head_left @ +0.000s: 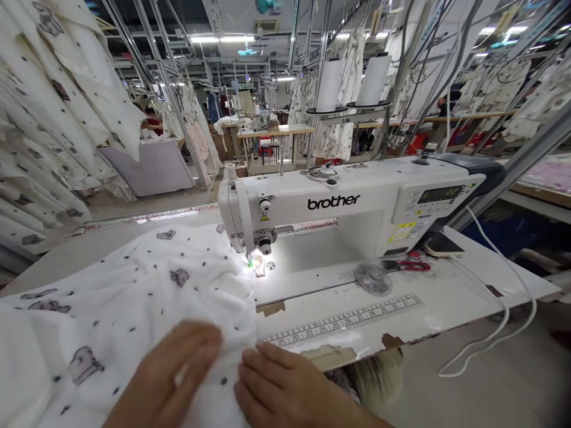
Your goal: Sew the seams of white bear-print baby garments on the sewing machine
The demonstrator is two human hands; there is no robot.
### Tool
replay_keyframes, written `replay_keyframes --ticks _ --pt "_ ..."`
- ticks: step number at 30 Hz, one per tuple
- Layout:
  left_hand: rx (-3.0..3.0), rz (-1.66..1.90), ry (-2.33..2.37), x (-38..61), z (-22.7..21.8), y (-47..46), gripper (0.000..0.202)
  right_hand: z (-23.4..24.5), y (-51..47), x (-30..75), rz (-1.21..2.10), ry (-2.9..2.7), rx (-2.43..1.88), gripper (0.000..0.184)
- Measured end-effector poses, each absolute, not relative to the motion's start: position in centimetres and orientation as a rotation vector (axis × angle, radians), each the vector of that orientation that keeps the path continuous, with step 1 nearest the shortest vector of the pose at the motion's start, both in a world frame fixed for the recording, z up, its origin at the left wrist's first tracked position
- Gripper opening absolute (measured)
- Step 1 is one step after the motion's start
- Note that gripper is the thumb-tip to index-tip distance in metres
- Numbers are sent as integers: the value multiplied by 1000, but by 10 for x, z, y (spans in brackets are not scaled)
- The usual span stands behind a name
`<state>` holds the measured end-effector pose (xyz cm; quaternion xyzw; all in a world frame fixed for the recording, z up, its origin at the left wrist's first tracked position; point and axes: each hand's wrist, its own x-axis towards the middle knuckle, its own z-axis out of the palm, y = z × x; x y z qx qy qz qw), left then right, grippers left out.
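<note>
White fleecy fabric (pixel 147 279) with grey animal prints and dark dots spreads over the left of the table. Its right edge runs up to the lit needle area (pixel 250 261) of a white sewing machine (pixel 303 202). My left hand (pixel 172 371), blurred, is over the fabric with fingers stretched and the thumb apart. At the near part of that edge, my right hand (pixel 285 380) has its fingers curled over the cloth; its thumb is hidden.
On the table (pixel 330 309) are a printed ruler (pixel 348 321), a clear round case (pixel 373 278), red-handled snips (pixel 410 266), and a phone (pixel 444 244) with a white cable (pixel 530 297). Printed cloth (pixel 53 107) hangs at left. Thread cones (pixel 330 86) stand behind the machine.
</note>
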<state>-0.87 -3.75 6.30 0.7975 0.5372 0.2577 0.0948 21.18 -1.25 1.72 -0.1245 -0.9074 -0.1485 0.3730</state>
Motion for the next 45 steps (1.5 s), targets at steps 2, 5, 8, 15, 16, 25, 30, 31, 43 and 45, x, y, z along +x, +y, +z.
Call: replay_keyframes --ticks 2,5,8,15,16,25,30,31,43,45 --pt "2143 607 1937 -8 73 1 39 23 -7 212 -317 -2395 -245 15" --pt "2073 215 2203 1 73 47 44 34 0 219 -147 -2426 -177 14" --pt "2129 74 2190 8 69 60 27 40 6 239 42 -2445 -182 13" --pt "2168 -254 2217 3 63 37 26 36 26 259 436 -2789 -77 16" --pt "2234 -254 2240 3 61 37 24 41 32 255 446 -2863 -49 19" --pt "3152 280 1256 1 45 58 65 56 82 220 592 -3137 313 30" --pt "2863 292 1300 -4 36 63 65 33 76 235 385 -2954 136 53" --pt "2848 292 1306 -4 34 66 65 30 75 236 383 -2926 111 56" --pt "2576 182 1496 -11 49 101 42 15 87 234 386 -2732 132 22" --pt "2517 208 1508 -9 55 106 32 14 88 234 353 -2718 130 20"
